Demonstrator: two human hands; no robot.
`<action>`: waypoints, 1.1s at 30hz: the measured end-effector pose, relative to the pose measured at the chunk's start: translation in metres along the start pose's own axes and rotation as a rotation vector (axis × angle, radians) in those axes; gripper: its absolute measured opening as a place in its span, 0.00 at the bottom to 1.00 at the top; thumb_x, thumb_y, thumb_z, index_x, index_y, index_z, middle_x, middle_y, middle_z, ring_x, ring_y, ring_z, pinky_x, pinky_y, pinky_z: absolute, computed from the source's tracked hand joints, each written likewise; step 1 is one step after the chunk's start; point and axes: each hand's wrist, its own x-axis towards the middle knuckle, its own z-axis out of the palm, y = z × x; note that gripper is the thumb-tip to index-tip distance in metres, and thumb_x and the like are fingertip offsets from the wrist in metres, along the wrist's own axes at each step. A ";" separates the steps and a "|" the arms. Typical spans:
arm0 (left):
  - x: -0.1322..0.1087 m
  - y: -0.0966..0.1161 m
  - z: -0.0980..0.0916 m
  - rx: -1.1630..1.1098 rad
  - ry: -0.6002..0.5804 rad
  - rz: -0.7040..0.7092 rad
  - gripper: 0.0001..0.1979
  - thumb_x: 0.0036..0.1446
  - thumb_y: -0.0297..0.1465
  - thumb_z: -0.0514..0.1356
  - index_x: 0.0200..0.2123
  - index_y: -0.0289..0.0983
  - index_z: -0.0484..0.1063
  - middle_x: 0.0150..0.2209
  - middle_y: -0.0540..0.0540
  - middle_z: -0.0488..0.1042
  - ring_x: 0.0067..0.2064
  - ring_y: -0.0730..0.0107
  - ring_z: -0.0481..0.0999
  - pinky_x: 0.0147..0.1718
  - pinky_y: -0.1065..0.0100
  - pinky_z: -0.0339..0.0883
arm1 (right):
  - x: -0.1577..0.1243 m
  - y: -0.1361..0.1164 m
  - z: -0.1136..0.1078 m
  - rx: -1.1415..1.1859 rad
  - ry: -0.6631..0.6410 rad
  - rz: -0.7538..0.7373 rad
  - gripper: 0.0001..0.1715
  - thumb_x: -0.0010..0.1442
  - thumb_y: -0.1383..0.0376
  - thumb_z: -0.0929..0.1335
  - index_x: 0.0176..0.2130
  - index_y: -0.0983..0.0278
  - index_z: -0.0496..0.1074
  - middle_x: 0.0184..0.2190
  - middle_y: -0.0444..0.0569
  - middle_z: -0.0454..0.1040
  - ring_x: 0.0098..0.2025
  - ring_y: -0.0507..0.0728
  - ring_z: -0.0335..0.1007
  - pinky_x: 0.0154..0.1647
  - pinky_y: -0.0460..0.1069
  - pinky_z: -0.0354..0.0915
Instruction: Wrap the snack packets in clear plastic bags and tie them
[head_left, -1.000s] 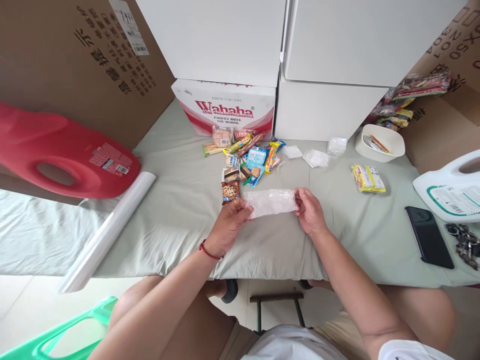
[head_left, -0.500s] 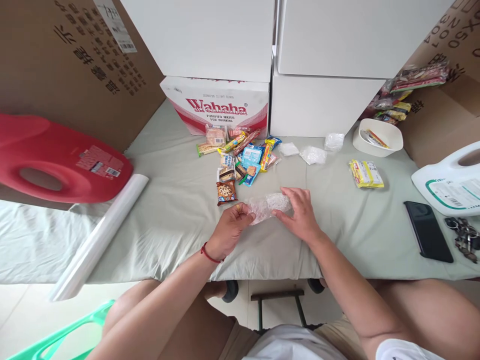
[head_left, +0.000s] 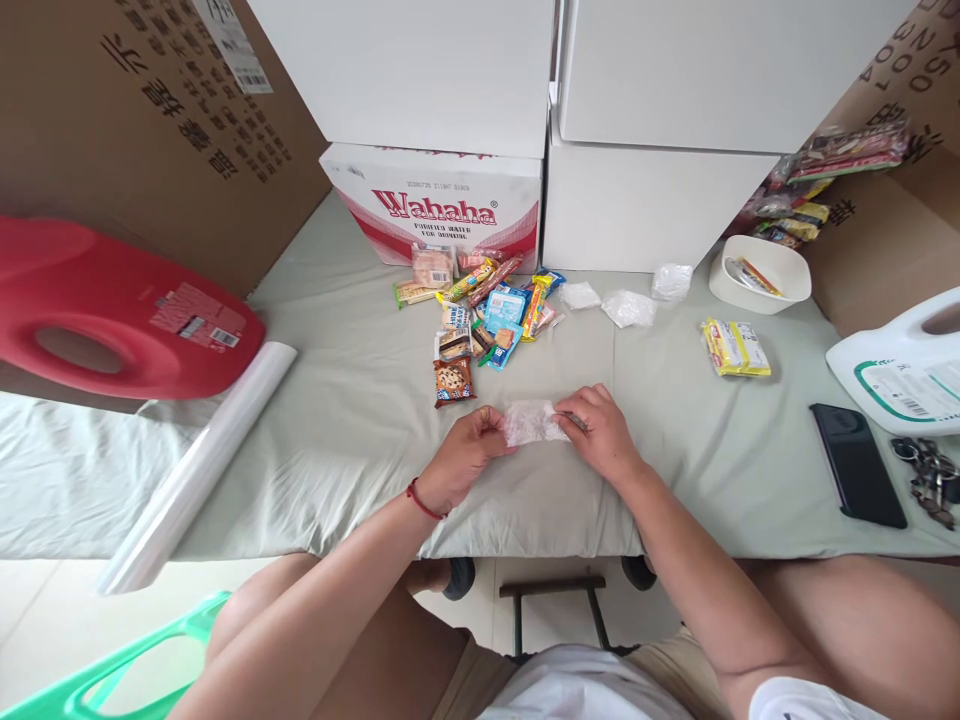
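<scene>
Clear plastic piece (head_left: 531,422): held between the two hands above the near part of the worktop (head_left: 360,440); it is the centre of the clock here, with 12 o'clock pointing away from the person.
Left hand (head_left: 472,450): at 8 o'clock, grip clamped on the piece's left end, thumb on the near side; a red bracelet (head_left: 425,500) circles the wrist.
Right hand (head_left: 598,428): at 3 o'clock, grip clamped on the right end between thumb and fingers.
Cookie packet (head_left: 454,380): at 10 o'clock, brown, lying just beyond the left hand.
Snack pile (head_left: 504,308): between 11 and 12, mixed wrapped items overlapping in front of the Wahaha box (head_left: 442,215).
Crumpled plastic pieces (head_left: 628,308): three, lying between 1 and 2.
Yellow packet (head_left: 735,348): at 2 o'clock, lying flat.
White bowl (head_left: 739,300): also at 2 but farther out, with slim packets inside.
White jug (head_left: 907,370): at 3 o'clock, far out, with the black phone (head_left: 857,465) and keys (head_left: 930,480) nearer the person.
Film roll (head_left: 202,460): at 9 o'clock, slanting past the worktop's near edge.
Red jug (head_left: 142,310): between 9 and 10, beside the roll's far end.
Green stool (head_left: 97,688): at 8 o'clock, below the worktop, partly out of view.
</scene>
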 end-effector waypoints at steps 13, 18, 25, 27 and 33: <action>0.011 -0.001 -0.004 0.231 0.069 0.205 0.14 0.54 0.43 0.62 0.28 0.38 0.66 0.23 0.55 0.61 0.26 0.74 0.57 0.27 0.69 0.50 | 0.001 -0.032 -0.007 0.011 0.047 -0.163 0.06 0.67 0.68 0.70 0.40 0.58 0.79 0.37 0.49 0.77 0.42 0.59 0.65 0.44 0.56 0.67; 0.015 -0.001 -0.007 0.128 0.135 0.186 0.12 0.53 0.40 0.62 0.29 0.39 0.66 0.23 0.55 0.64 0.26 0.75 0.60 0.27 0.70 0.52 | -0.019 -0.044 -0.024 -0.061 0.163 -0.198 0.10 0.67 0.70 0.70 0.40 0.55 0.80 0.38 0.48 0.78 0.43 0.59 0.63 0.43 0.55 0.68; 0.012 0.001 -0.004 0.035 0.176 0.240 0.12 0.55 0.40 0.62 0.30 0.40 0.65 0.25 0.54 0.65 0.27 0.73 0.63 0.28 0.70 0.56 | -0.071 -0.031 -0.030 -0.121 0.182 -0.011 0.13 0.68 0.69 0.68 0.40 0.53 0.81 0.47 0.51 0.75 0.46 0.60 0.66 0.44 0.58 0.72; 0.010 0.001 -0.003 0.043 0.166 0.274 0.13 0.55 0.42 0.62 0.31 0.40 0.65 0.26 0.54 0.65 0.28 0.73 0.63 0.29 0.69 0.57 | -0.075 -0.029 -0.035 -0.069 0.224 0.081 0.10 0.68 0.67 0.67 0.40 0.56 0.80 0.46 0.52 0.74 0.44 0.59 0.69 0.44 0.58 0.72; 0.003 -0.002 0.005 0.070 0.065 0.339 0.14 0.56 0.43 0.62 0.31 0.39 0.66 0.26 0.54 0.65 0.28 0.74 0.62 0.30 0.69 0.55 | -0.044 -0.051 -0.037 -0.012 0.244 0.076 0.07 0.68 0.62 0.70 0.46 0.56 0.77 0.44 0.52 0.75 0.48 0.61 0.70 0.49 0.58 0.70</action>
